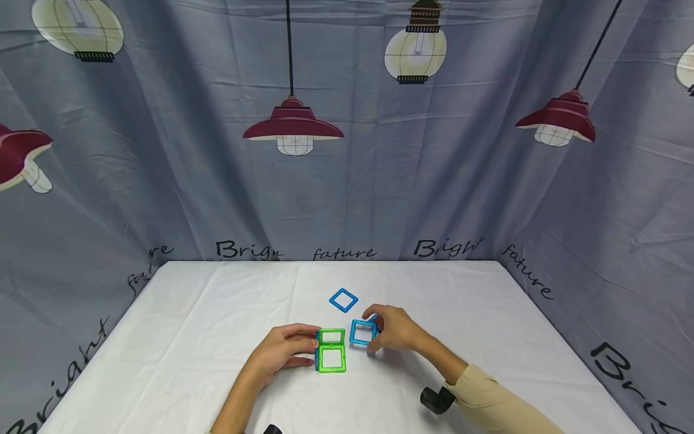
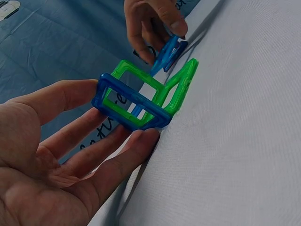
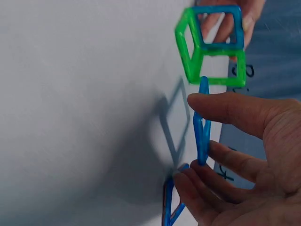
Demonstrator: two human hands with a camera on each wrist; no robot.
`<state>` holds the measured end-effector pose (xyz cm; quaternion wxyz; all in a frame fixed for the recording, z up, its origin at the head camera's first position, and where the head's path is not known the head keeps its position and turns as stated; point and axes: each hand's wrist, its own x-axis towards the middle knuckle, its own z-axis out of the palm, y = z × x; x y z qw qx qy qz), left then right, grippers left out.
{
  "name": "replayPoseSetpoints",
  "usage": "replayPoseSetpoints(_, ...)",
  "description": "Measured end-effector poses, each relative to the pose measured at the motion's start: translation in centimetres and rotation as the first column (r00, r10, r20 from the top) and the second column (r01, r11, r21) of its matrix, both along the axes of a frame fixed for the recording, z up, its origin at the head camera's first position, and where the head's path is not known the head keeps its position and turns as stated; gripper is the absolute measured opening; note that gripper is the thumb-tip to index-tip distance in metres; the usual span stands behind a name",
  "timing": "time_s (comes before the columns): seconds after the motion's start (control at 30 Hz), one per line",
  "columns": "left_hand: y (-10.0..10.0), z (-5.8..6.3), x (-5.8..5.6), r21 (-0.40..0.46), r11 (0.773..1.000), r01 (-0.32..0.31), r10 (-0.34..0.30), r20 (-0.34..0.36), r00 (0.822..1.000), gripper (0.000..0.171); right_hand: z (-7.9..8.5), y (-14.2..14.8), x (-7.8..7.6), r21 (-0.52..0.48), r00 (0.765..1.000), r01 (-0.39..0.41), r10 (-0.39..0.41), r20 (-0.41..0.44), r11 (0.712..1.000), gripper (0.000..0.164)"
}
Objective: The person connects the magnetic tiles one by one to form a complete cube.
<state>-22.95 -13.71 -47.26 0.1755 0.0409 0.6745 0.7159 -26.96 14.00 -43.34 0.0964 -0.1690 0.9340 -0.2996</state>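
Note:
In the head view, my left hand (image 1: 284, 348) holds the edge of a joined piece of magnetic tiles: two green square frames (image 1: 332, 358) and an upright blue one on their left. The left wrist view shows my fingers and thumb on the edges of that blue tile (image 2: 134, 100). One green tile is tilted up from the other. Just to the right, my right hand (image 1: 397, 328) pinches a loose blue square tile (image 1: 363, 332) between thumb and fingers. It is tilted above the cloth, apart from the green tiles. A blue bit shows by the index finger, partly hidden.
Another blue square tile (image 1: 343, 300) lies on the white cloth (image 1: 217, 337) beyond both hands. A grey curtain (image 1: 347, 199) printed with lamps and lettering stands around the table's back and sides. A black wrist device (image 1: 437, 399) sits by the right sleeve.

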Motion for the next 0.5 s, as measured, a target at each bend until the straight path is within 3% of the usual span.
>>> replayPoseSetpoints(0.27,-0.1,-0.1,-0.1,0.006,1.0,0.005,-0.005,0.008,1.0,0.043,-0.1,0.1,1.5,0.024,0.994,-0.108,0.108,0.015,0.994,0.05)
replayPoseSetpoints(0.5,0.0,0.0,-0.1,0.0,1.0,0.006,-0.006,0.006,1.0,0.043,-0.4,0.1,2.0,0.05,0.991,-0.134,0.134,0.0,0.99,0.049)
